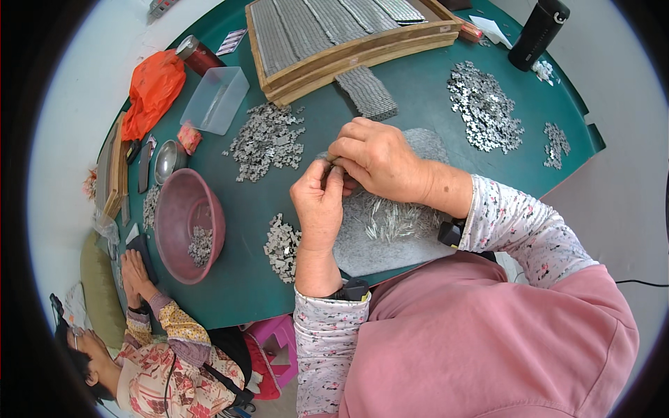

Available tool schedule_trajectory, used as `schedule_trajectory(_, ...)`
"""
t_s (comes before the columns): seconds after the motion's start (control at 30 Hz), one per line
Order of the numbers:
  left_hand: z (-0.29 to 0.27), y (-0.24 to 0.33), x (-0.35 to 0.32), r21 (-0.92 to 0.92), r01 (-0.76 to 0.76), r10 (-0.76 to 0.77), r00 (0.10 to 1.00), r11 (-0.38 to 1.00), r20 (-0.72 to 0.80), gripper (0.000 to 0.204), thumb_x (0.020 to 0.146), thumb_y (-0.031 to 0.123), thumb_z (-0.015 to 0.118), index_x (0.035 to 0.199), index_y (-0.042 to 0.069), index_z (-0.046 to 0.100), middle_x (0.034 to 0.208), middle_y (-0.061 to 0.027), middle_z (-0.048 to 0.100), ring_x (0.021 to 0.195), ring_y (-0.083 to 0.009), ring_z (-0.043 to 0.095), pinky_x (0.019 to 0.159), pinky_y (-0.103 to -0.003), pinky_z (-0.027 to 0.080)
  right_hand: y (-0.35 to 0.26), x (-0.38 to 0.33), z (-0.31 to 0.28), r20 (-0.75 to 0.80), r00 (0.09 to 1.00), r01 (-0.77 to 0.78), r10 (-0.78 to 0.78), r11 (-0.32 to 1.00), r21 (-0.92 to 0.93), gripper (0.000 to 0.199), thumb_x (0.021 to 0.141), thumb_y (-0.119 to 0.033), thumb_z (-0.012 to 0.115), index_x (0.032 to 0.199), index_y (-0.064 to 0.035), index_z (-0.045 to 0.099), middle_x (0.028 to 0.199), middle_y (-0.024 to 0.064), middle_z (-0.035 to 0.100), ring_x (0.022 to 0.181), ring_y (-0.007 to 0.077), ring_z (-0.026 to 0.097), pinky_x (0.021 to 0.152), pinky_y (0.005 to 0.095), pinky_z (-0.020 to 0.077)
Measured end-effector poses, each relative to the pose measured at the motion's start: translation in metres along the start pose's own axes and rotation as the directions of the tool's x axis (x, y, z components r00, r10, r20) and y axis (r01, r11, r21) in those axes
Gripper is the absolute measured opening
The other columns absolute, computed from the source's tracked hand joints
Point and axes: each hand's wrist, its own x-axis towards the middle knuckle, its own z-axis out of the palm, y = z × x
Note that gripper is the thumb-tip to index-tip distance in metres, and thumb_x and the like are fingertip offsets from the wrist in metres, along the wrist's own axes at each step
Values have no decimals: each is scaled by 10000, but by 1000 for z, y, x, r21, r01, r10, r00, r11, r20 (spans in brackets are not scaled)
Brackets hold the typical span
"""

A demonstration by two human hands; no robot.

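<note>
Over a grey felt mat (362, 252), my left hand (317, 205) and my right hand (383, 157) meet with their fingertips pinched together. Whatever they pinch is too small and too covered by the fingers to name. Below my right hand, many thin clear or silvery pins (390, 217) lie loose on the mat. Small silver metal pieces are heaped beside my left wrist (282, 247), and a larger heap of metal pieces (267, 143) lies farther off. Just beyond my right hand rests a flat panel of joined metal pieces (366, 93).
A wooden tray (362, 58) of grey strips stands at the back. More metal pieces (486, 108) and a black bottle (538, 35) are at right. To the left are a pink bowl (166, 230), a clear plastic box (217, 101), an orange bag (155, 90) and another person's hands (136, 275).
</note>
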Motion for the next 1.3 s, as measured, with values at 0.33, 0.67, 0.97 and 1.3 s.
schedule_trajectory(0.33,-8,1,1,-410,194,-165,981,891,105,136,938,56,576,1014,-40,635,909,-91,667,731,-159,664,615,-276,569,-1,-10,-5,54,998,20,-26,993,114,292,744,-92,703,1026,-53,637,924,99,579,898,295,580,739,385,506)
schedule_trajectory(0.67,-20,4,3,-650,338,-247,941,680,232,145,920,87,619,997,-34,644,770,-41,607,584,-104,533,458,-201,363,7,1,-1,43,999,-20,7,952,304,257,750,-100,733,980,-14,658,924,116,601,871,295,608,730,357,515)
schedule_trajectory(0.97,-39,-1,14,-728,105,-336,925,678,-179,157,940,164,621,895,15,602,710,-69,574,531,-127,508,422,-207,342,33,48,37,241,964,-152,116,979,138,188,844,-155,655,971,-26,708,884,117,637,824,275,632,738,350,508)
schedule_trajectory(1.3,-43,4,13,-732,10,-337,892,681,-300,293,952,288,608,882,4,586,705,-80,583,545,-149,543,428,-235,372,27,58,76,361,933,110,-5,956,-272,138,731,-86,627,855,-43,671,873,127,623,923,304,612,796,397,508)
